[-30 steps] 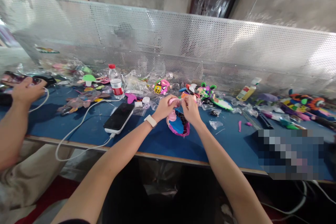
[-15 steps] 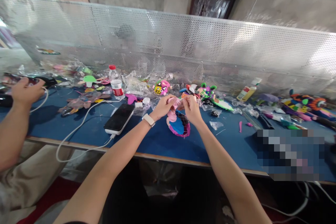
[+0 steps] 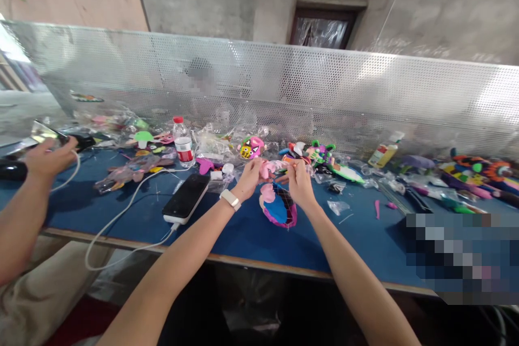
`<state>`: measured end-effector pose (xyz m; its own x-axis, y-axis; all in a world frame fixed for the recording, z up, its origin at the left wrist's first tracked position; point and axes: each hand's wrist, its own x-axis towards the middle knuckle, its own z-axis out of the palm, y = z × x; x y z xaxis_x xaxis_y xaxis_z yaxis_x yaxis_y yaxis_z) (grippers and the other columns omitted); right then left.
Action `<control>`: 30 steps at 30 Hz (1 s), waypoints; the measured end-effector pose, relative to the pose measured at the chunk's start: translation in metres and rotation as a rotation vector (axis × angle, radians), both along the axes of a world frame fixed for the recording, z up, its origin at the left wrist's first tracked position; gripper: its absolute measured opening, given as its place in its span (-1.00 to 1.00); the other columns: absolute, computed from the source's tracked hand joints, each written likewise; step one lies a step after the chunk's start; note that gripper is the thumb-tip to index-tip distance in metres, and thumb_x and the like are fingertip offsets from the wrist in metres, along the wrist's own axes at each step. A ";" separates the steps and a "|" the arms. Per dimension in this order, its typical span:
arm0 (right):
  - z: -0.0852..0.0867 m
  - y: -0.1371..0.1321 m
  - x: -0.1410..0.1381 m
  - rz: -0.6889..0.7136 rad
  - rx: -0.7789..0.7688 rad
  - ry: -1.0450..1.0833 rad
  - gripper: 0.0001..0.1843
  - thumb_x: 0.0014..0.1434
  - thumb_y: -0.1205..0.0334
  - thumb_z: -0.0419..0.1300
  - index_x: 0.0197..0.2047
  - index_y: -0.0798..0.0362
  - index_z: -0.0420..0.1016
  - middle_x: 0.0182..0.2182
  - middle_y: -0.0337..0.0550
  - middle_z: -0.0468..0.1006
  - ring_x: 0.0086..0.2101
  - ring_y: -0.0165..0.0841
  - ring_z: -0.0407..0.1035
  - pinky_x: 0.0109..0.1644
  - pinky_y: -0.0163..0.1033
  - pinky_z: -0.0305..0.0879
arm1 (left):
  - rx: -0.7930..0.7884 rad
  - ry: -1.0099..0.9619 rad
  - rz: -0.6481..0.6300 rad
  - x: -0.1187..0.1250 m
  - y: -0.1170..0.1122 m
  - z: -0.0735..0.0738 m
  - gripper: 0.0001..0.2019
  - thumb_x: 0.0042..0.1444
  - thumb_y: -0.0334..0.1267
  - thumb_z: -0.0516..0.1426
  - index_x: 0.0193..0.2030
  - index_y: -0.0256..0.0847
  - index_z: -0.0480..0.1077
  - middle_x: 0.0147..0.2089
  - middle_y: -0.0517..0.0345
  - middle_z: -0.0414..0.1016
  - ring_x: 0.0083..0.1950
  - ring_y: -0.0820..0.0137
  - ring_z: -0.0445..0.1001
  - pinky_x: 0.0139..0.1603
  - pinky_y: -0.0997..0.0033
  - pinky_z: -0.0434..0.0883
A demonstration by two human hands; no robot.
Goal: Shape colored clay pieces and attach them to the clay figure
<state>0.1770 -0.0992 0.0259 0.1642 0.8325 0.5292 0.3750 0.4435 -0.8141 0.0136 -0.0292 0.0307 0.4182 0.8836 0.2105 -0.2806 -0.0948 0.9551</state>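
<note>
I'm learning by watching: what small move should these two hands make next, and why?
Perhaps use the right hand to tease off a small bit of the pink material: the left hand pinches it, the right is close beside it, and the blue-centred piece on the table already bears a similar pink patch.

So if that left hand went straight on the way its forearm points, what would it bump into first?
Beyond the pink piece at its fingertips, the left hand would probably brush the cat-faced ornament first, or the clear plastic beside it; depth is hard to judge from one view.
</note>
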 end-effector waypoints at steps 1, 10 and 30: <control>0.000 -0.001 -0.001 -0.001 -0.009 -0.008 -0.66 0.46 -0.21 -0.03 -0.05 -0.12 0.17 -0.51 -0.23 0.53 -0.54 -0.14 0.53 -0.35 0.04 0.52 | -0.043 -0.011 -0.052 0.000 0.000 -0.001 -0.53 0.32 0.26 0.10 -0.11 -0.18 0.34 -0.31 0.13 0.54 -0.28 0.33 0.64 -0.20 0.25 0.62; 0.004 -0.006 -0.003 -0.084 0.036 -0.052 -0.71 0.48 -0.15 -0.04 -0.09 -0.11 0.22 -0.68 -0.43 0.31 -0.72 -0.28 0.26 -0.54 -0.14 0.22 | 0.256 0.136 -0.068 -0.009 -0.001 0.009 -0.67 0.20 -0.01 0.27 -0.08 -0.22 0.44 -0.40 0.21 0.49 -0.37 0.40 0.49 -0.31 0.37 0.49; 0.005 -0.013 -0.018 0.137 -0.042 -0.138 -0.74 0.51 -0.09 -0.06 -0.10 -0.12 0.22 -0.58 -0.40 0.37 -0.63 -0.29 0.36 -0.47 -0.17 0.32 | 1.216 0.583 0.259 -0.019 -0.010 0.004 -0.55 0.52 -0.13 -0.16 0.39 -0.17 0.29 0.31 -0.15 0.40 0.38 0.15 0.37 0.44 -0.02 0.34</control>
<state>0.1594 -0.1126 0.0308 -0.0243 0.8639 0.5031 0.4229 0.4649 -0.7778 -0.0049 -0.0391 0.0349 0.5650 0.3363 0.7534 0.2829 -0.9368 0.2060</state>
